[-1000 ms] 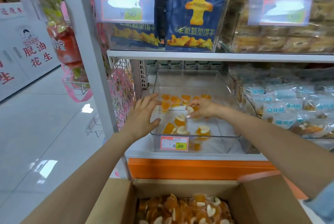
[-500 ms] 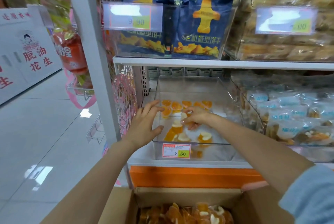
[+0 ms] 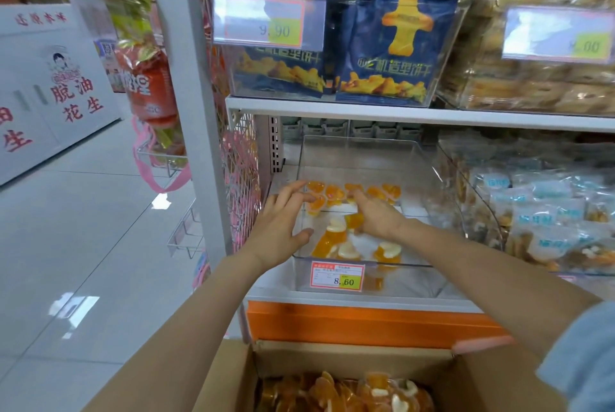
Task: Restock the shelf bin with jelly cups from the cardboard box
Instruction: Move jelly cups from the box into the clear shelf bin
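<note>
1. Reading the centre of the frame first: the clear shelf bin (image 3: 366, 262) sits on the lower shelf. A row of jelly cups (image 3: 336, 193) lines its back, and a few loose ones lie nearer the front wall, above the price tag (image 3: 336, 276). I judge the back row is being packed tight so that later handfuls have room in front.
2. The cardboard box (image 3: 482, 375) stands open at the bottom edge of the frame, just below the bin and heaped with more cups. That placement makes the reach from stock to shelf short.
3. The left hand (image 3: 283, 228) is at the bin's left wall, centre-left of the frame. Its fingers are spread and nearly straight, with the tips at the leftmost cups, touching or very nearly, and the thumb is low by the front-left corner. It grips nothing; I read it as a fence that squares the row.
4. The right hand (image 3: 379, 215) is inside the bin, palm down with its back to the camera, fingers stretched toward the middle of the back row. They lie flat rather than curled and I see no cup held, though the palm's underside is hidden.
5. Both forearms rise from the lower corners of the frame and converge on the bin.
6. With most of the bin floor bare, I judge the restocking is at an early stage.
</note>
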Motion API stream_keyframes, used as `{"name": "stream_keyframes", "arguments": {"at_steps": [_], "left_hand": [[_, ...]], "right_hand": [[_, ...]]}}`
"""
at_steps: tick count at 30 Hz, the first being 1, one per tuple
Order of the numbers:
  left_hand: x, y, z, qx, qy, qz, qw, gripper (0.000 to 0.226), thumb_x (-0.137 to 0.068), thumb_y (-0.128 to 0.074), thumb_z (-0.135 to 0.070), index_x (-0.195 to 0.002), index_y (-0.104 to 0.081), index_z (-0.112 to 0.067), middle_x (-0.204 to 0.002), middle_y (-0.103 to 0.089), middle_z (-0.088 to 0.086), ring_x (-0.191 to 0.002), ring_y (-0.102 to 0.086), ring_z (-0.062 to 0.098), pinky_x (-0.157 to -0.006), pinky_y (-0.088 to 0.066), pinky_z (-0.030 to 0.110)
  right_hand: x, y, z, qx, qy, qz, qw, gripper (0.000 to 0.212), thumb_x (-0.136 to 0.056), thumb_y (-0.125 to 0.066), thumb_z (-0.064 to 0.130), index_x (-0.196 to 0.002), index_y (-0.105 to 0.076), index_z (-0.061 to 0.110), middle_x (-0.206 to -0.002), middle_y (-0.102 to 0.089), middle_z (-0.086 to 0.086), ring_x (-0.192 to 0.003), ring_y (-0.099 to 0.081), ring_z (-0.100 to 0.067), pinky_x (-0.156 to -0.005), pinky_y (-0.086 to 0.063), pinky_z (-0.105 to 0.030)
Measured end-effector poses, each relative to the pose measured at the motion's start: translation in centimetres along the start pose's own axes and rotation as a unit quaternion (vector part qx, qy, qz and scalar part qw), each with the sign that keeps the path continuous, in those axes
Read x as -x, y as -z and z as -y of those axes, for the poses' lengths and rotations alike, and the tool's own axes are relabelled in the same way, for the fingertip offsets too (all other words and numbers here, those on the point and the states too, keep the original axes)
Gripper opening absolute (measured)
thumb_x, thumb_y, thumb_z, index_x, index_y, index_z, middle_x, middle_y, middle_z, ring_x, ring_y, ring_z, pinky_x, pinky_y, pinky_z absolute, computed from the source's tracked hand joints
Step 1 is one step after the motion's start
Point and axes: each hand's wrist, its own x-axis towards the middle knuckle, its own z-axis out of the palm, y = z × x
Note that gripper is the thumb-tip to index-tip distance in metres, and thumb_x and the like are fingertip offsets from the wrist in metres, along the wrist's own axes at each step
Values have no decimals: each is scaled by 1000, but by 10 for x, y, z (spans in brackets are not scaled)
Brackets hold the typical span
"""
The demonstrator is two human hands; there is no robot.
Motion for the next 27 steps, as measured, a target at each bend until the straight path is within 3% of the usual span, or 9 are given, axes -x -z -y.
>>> {"name": "stream_keyframes", "arguments": {"at_steps": [4,8,11,14,18,20,22,24,27], "left_hand": [[0,0,-1,1,1,-2,1000,48,-86,-63,-18,-128,-43,-22,-151,-18,-5,-135,-24,22,-107,-25,36],[1,0,-1,7,3,2,1000,48,-86,-63,-18,-129,-43,-22,-151,-18,-6,-135,-23,21,-107,-26,37],[1,0,-2,9,5,1,1000,48,-85,-63,-16,-128,-43,-22,-151,-18,-5,-134,-25,22,-106,-27,37],[0,0,-2,4,4,1,1000,49,-85,-64,-16,-129,-43,-22,-151,-19,-4,-133,-25,22,-105,-28,38],[-1,0,0,-3,1,2,1000,49,-85,-64,-17,-129,-43,-21,-151,-19,-4,-133,-25,23,-106,-28,39],[0,0,0,-3,1,3,1000,49,-85,-64,-18,-128,-43,-21,-151,-19,-4,-133,-25,23,-106,-29,39],[0,0,0,-3,0,2,1000,48,-85,-64,-18,-128,-43,-21,-151,-19,-5,-133,-24,23,-107,-28,40],[0,0,0,-1,-1,0,1000,48,-85,-64,-17,-128,-43,-21,-151,-19,-5,-134,-24,22,-108,-27,39],[0,-1,0,1,-2,1,1000,48,-85,-64,-17,-128,-43,-22,-151,-19,-6,-134,-24,21,-107,-27,38]], "right_hand": [[-1,2,-5,-66,6,-15,998,28,-75,-69,-4,-103,-65,0,-97,-59,-2,-98,-53,-20,-76,-39,-22],[4,3,-10,-120,1,-77,990,22,-75,-54,-17,-80,-73,-6,-95,-69,-19,-83,-53,-14,-80,-39,-20],[2,-3,-16,-145,-73,-98,982,29,-77,-51,-11,-80,-76,3,-96,-71,-14,-100,-60,-24,-78,-43,-22],[0,-2,-19,-169,-153,-130,965,20,-79,-53,5,-78,-65,20,-100,-66,-10,-100,-60,-28,-79,-48,-31],[-2,-3,-21,-187,-166,-55,967,31,-74,-71,8,-98,-54,18,-101,-52,0,-100,-53,-20,-74,-40,-23],[-6,-7,-22,-203,-153,-63,965,29,-74,-73,5,-92,-54,16,-102,-54,-2,-90,-55,-16,-62,-40,-18],[-9,-8,-22,-246,-171,-85,950,15,-79,-69,1,-79,-60,13,-96,-56,-3,-64,-57,0,-47,-38,-9],[-12,-7,-23,-321,-203,-94,920,26,-83,-65,-4,-66,-56,15,-84,-55,-5,-37,-51,2,-34,-34,-7],[-11,0,-17,-386,-228,-68,891,15,-85,-65,-1,-78,-61,11,-67,-52,-4,-44,-46,-8,-32,-34,-8]]}}
